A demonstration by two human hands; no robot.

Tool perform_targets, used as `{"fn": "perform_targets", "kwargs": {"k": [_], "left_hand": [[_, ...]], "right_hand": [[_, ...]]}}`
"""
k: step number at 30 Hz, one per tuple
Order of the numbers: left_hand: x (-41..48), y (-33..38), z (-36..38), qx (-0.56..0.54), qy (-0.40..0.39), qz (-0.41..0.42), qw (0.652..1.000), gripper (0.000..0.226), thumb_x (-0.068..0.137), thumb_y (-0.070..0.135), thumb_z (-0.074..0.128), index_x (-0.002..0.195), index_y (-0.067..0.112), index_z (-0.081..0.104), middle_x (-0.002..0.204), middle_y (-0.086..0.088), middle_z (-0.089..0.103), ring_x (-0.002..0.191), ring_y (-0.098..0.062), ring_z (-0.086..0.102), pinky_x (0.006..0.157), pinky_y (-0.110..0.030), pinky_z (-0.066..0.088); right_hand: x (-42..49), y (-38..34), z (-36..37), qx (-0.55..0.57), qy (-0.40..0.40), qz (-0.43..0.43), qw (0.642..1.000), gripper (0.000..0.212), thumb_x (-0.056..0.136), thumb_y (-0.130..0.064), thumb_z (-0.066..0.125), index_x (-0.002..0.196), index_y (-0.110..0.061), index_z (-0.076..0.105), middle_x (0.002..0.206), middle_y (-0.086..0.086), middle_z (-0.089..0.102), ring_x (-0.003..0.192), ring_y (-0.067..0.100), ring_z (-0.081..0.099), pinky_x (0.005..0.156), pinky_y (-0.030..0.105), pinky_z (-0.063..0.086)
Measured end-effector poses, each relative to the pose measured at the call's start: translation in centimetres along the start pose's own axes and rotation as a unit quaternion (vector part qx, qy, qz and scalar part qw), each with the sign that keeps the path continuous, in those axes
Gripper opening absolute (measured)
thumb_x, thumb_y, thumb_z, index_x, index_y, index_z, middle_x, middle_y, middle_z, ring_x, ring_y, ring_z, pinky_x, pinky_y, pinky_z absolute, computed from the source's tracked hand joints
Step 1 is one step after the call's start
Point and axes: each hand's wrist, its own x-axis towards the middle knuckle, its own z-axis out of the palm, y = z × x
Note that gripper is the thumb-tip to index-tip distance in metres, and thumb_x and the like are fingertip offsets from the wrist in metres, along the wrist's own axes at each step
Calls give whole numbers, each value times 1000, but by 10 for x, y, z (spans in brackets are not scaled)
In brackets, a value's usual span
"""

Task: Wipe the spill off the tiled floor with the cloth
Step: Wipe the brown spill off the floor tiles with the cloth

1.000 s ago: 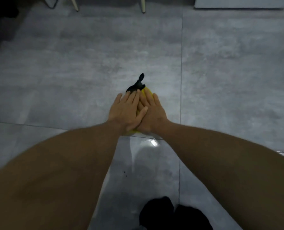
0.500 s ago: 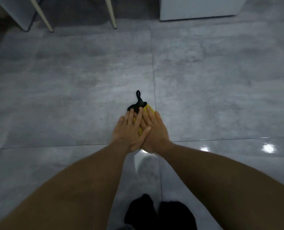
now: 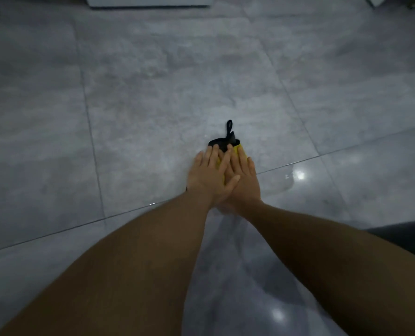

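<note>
While the two hands are pressing down together, the cloth is travelling with them across the floor (image 3: 133, 98): half a second ago it was sitting just right of a grout line running toward 12 o'clock, and now that line is lying well to the left, with the cloth out in the body of a tile. That is suggesting a sideways wiping stroke in progress, so the task is probably mid-way rather than finished, though the head camera is also swinging and some of the shift may be its own.

Going left to right, the left hand (image 3: 207, 177) is lying flat, fingers spread and extended toward 12 o'clock, its thumb crossing over the back of the right hand (image 3: 244, 183). Neither hand is gripping anything; both are open palms, pinning the cloth (image 3: 238, 149) to the floor. Only its far end is showing, yellow with a black edge, just beyond the fingertips. A thin black loop (image 3: 229, 126) is trailing from it toward 12 o'clock, so the cloth's long axis seems to be running from 6 to 12, in line with the forearms.

At about 3 o'clock from the hands a glossy wet patch (image 3: 296, 177) is shining on the near tile, so I am judging that some spill is remaining there.
</note>
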Motion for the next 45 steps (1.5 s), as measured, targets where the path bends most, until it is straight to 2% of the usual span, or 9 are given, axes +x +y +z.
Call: {"fn": "perform_targets", "kwargs": {"k": [7,10,13,18,24,27,31,34,45], "left_hand": [[24,56,2,28,-43,62,997,76,99,66,8,159,25,-16,169,-9,-15,154,-24,-18,123,-49,-14],[17,70,6,39,-52,73,995,76,99,64,6,159,22,-15,169,-9,-16,154,-24,-19,123,-48,-13],[9,73,6,46,-51,73,995,76,100,63,6,160,21,-13,169,-8,-14,154,-24,-18,123,-48,-13],[-16,56,11,65,-42,79,994,74,101,61,7,161,21,-7,170,-6,-9,155,-21,-14,123,-47,-12],[-74,-1,27,32,-15,41,999,78,97,67,6,160,23,-8,170,-4,-8,155,-19,-14,123,-48,-8],[-103,-33,32,27,-10,3,1000,80,95,70,5,160,24,-9,170,-3,-7,155,-19,-15,123,-48,-10],[-143,-80,35,49,3,-29,998,84,92,70,-4,160,21,-7,170,-5,-1,156,-21,-11,123,-51,-8],[-174,-121,37,70,18,-60,996,89,90,70,-9,161,16,-4,170,-8,5,157,-23,-4,123,-51,-6],[-299,-238,54,39,53,-249,966,96,89,70,-5,160,5,1,169,-11,9,156,-25,5,124,-49,-4]], "right_hand": [[-26,60,4,12,21,70,997,89,94,-68,28,164,-24,-5,173,4,-11,159,25,-15,129,49,2],[-39,71,8,12,21,79,997,83,101,-60,35,164,-23,-4,173,3,-14,158,25,-16,129,47,-3],[-46,71,9,3,10,84,996,82,103,-54,39,164,-21,-5,173,5,-14,158,26,-17,129,47,-2],[-63,37,11,22,14,93,995,89,97,-60,36,164,-18,-4,173,8,-10,159,30,-14,129,50,0],[-79,-24,13,56,50,3,997,86,92,-58,33,163,-12,18,172,13,9,160,35,0,128,53,10],[-79,-61,17,38,48,-40,997,90,92,-54,50,164,-12,15,173,12,5,160,34,-3,129,50,3],[-77,-115,14,49,48,-109,992,83,95,-56,36,163,-12,18,172,13,8,159,36,-1,128,54,8],[-74,-160,14,60,47,-155,985,84,94,-56,40,163,-12,21,172,13,12,159,35,2,127,55,11],[-70,-327,22,133,91,-364,917,84,90,-56,55,155,-6,40,165,17,33,156,38,21,123,60,21]]}}
